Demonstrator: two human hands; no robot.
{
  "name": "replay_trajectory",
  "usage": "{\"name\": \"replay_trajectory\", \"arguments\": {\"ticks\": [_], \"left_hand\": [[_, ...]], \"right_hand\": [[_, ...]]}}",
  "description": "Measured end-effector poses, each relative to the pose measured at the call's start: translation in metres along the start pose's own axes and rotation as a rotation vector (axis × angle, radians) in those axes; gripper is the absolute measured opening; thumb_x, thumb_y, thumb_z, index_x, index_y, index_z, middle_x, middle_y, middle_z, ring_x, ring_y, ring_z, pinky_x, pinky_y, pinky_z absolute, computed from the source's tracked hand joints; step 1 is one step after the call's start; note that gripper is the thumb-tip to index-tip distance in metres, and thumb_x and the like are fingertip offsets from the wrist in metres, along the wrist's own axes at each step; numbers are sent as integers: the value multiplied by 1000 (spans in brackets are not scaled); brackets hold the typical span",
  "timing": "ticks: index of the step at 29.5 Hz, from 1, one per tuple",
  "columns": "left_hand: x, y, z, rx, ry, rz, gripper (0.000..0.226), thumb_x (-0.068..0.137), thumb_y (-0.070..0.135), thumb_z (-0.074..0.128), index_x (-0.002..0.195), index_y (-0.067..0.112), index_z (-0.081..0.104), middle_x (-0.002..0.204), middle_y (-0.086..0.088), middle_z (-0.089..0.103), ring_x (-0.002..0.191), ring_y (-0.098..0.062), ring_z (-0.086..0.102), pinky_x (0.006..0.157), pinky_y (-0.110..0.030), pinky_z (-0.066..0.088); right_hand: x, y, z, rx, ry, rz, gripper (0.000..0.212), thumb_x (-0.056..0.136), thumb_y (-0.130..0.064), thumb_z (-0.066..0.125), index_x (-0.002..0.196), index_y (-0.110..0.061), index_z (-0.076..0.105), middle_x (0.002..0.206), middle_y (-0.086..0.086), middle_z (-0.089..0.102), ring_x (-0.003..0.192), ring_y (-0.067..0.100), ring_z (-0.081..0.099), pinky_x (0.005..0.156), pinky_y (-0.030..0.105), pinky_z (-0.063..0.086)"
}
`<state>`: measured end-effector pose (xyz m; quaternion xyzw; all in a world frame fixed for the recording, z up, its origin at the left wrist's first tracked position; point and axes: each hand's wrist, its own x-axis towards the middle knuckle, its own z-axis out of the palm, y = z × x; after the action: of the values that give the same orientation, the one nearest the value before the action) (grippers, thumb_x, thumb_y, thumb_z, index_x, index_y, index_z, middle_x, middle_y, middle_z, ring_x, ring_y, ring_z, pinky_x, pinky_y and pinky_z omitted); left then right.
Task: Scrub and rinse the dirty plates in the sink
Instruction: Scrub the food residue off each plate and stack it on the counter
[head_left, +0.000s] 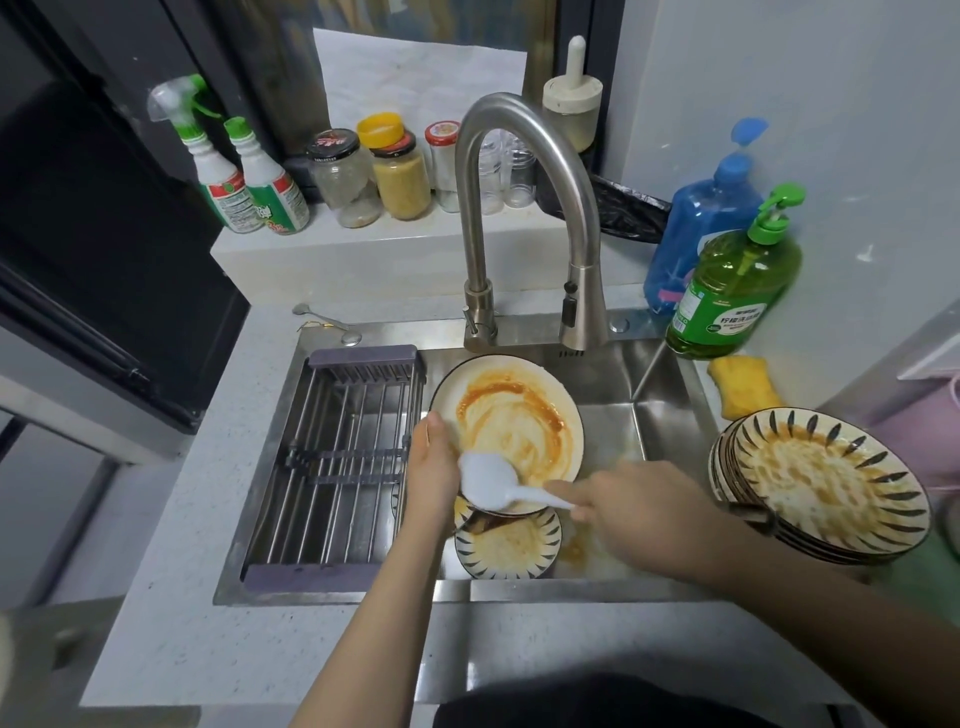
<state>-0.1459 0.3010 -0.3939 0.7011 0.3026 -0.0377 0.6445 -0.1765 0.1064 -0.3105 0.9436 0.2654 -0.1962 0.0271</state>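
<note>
In the head view, the left hand (434, 470) grips the left rim of a white plate (511, 421) smeared with orange sauce, thumb on the face and fingers curled behind, holding it tilted up over the sink (670, 410) at the centre of the frame. The right hand (631, 506) pinches the handle of a white spoon-shaped scraper (493, 486), whose head lies against the plate's lower left edge. Below it, a patterned plate (511, 545) rests on the sink floor, also sauced. A stack of dirty patterned plates (831, 488) sits on the counter (182, 519) at the right of the frame, its near side appearing to reach past the sink edge. The faucet (524, 208) stands above the plate with no water visible.

The risks, as a judgement: the held plate is greasy and gripped at one edge only, so a hard push from the scraper could twist it loose and drop it onto the plate beneath, chipping both. Scraped sauce could fall onto that lower plate or toward the drying rack (337, 462) at left. The right forearm lies close to the stack, so a wide sweep might nudge it into the sink.
</note>
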Motion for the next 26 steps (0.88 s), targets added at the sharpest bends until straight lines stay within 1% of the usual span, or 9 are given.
{"name": "replay_trajectory", "arguments": {"ticks": [2, 5, 8, 11, 13, 16, 20, 23, 26], "left_hand": [[2, 1, -4, -27, 9, 24, 50, 101, 50, 31, 141, 23, 44, 140, 3, 46, 133, -21, 40, 105, -32, 29], [-4, 1, -2, -14, -55, 83, 39, 103, 40, 34, 132, 21, 52, 118, 13, 48, 117, -11, 41, 98, -26, 30], [-6, -5, 3, 50, -79, 84, 49, 103, 42, 33, 143, 16, 42, 129, 4, 47, 126, -15, 41, 102, -29, 30], [-5, -5, 7, 56, -75, 57, 53, 102, 46, 30, 147, 19, 36, 148, -2, 39, 138, -21, 35, 106, -31, 28], [-1, -4, 7, 40, -58, 46, 54, 102, 48, 29, 147, 19, 35, 151, -4, 37, 138, -23, 34, 106, -32, 28], [4, -3, 3, 60, -15, 56, 53, 101, 49, 31, 145, 20, 39, 145, -4, 43, 134, -23, 39, 107, -35, 30], [5, -6, -1, 79, -47, 107, 50, 102, 43, 35, 144, 18, 41, 135, 6, 45, 130, -15, 40, 113, -35, 29], [3, -14, 6, 94, -95, 93, 52, 101, 46, 35, 145, 20, 40, 145, 2, 43, 135, -18, 39, 116, -41, 29], [1, -14, 9, 57, -82, 61, 52, 100, 49, 34, 146, 22, 38, 148, 0, 41, 135, -20, 39, 113, -36, 30]], "right_hand": [[-6, 14, -4, -76, -52, 18, 38, 101, -23, 34, 136, -36, 42, 67, -8, 39, 62, 8, 44, 50, 22, 31], [-4, 36, -14, -199, -51, 180, 35, 97, -21, 37, 125, -37, 51, 67, -9, 37, 73, 13, 49, 51, 24, 28], [7, 29, -11, -204, -10, 242, 42, 95, -14, 36, 130, -36, 46, 67, -8, 36, 75, 18, 52, 52, 26, 26], [11, 22, 1, -85, 30, 168, 42, 101, -21, 32, 140, -37, 34, 65, -7, 38, 67, 15, 50, 52, 26, 34], [7, 15, 6, 27, 35, 96, 41, 103, -29, 30, 143, -41, 31, 68, -7, 44, 66, 14, 51, 52, 25, 37], [-3, 7, 3, 102, -71, 16, 39, 102, -30, 32, 139, -41, 40, 81, -7, 56, 71, 14, 55, 56, 25, 38], [-4, 33, -3, -116, -104, 139, 33, 97, -22, 37, 122, -34, 54, 68, -8, 43, 69, 11, 49, 50, 21, 31], [6, 33, -8, -228, -75, 245, 32, 93, -16, 38, 115, -31, 55, 66, -7, 36, 72, 16, 47, 53, 25, 26], [7, 26, 0, -241, -112, 183, 32, 93, -14, 38, 115, -27, 56, 65, -6, 37, 70, 16, 47, 48, 25, 23]]}}
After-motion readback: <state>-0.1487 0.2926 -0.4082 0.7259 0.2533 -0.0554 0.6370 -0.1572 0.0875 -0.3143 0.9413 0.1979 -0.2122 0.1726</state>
